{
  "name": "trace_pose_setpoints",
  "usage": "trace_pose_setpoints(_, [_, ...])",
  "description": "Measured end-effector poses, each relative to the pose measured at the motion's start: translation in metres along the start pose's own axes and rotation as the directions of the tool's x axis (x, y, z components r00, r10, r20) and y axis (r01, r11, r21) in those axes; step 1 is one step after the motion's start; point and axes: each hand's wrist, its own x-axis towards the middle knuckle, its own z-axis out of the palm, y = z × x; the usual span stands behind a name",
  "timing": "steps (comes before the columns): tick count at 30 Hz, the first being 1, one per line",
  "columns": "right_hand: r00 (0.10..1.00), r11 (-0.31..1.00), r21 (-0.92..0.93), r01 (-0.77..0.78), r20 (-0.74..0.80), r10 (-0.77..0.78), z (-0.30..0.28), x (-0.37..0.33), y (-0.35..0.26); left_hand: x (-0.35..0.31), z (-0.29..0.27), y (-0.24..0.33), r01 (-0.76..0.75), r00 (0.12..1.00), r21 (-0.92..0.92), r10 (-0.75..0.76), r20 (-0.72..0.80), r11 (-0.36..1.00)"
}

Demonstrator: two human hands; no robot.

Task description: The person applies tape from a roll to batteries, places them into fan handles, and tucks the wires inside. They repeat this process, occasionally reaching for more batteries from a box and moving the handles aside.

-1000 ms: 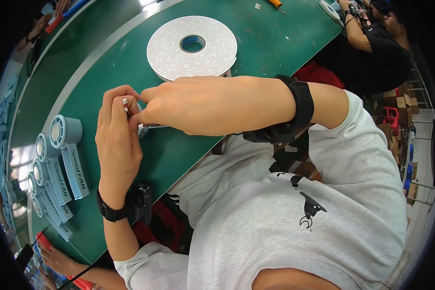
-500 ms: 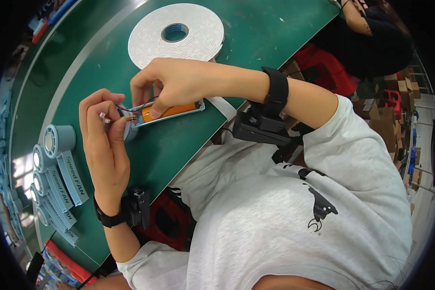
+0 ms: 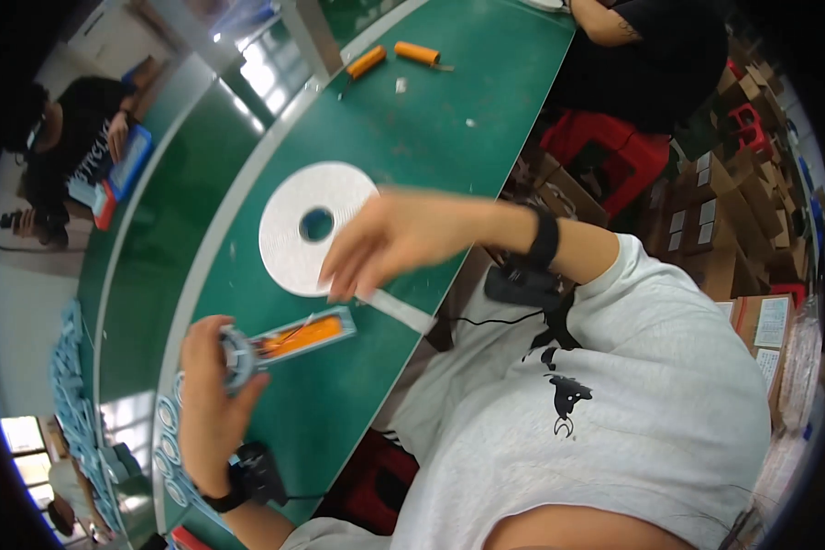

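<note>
My left hand (image 3: 209, 403) grips the round head of a light-blue handheld fan housing (image 3: 346, 321), its open handle stretching to the right above the green table. An orange cylindrical battery (image 3: 310, 335) lies inside that handle, with thin wires at the head end. My right hand (image 3: 396, 240) is off the housing, smeared by motion, its fingers stretched out and apparently empty. It hangs over the right edge of a large white tape roll (image 3: 284, 229). A pale strip (image 3: 399, 312) runs from below that hand to the table edge.
Two orange batteries (image 3: 367, 62) lie at the far end of the table. More light-blue fan parts (image 3: 170, 449) sit left of my left hand. Co-workers are at the upper left (image 3: 82, 137) and upper right (image 3: 651, 64). A red stool (image 3: 605, 151) and cardboard boxes (image 3: 706, 220) stand right of the table.
My right hand has let go of the battery in the housing and lifted away toward the tape roll. My left hand still holds the housing. The head view has shifted, showing more of the far table.
</note>
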Motion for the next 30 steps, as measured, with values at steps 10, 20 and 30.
trace_pose_setpoints(10, [0.689, 0.331, -0.722, -0.608, -0.686, -0.232, -0.299, -0.034, 0.023, 0.163, -0.049, -0.167, 0.508, 0.85, 0.289, -0.417, -0.322, 0.812])
trace_pose_setpoints(20, [0.917, 0.988, 0.031, 0.149, -0.378, -0.126, -0.152, -0.086, -0.032, 0.114, 0.071, 0.074, -0.327, 0.942, 0.299, 0.334, 0.028, 0.897])
trace_pose_setpoints(30, [0.838, 0.975, 0.214, 0.056, -0.542, 0.07, 0.013, -0.072, -0.003, 0.082, 0.082, 0.082, -0.077, 0.907, 0.197, 0.151, -0.393, 0.977])
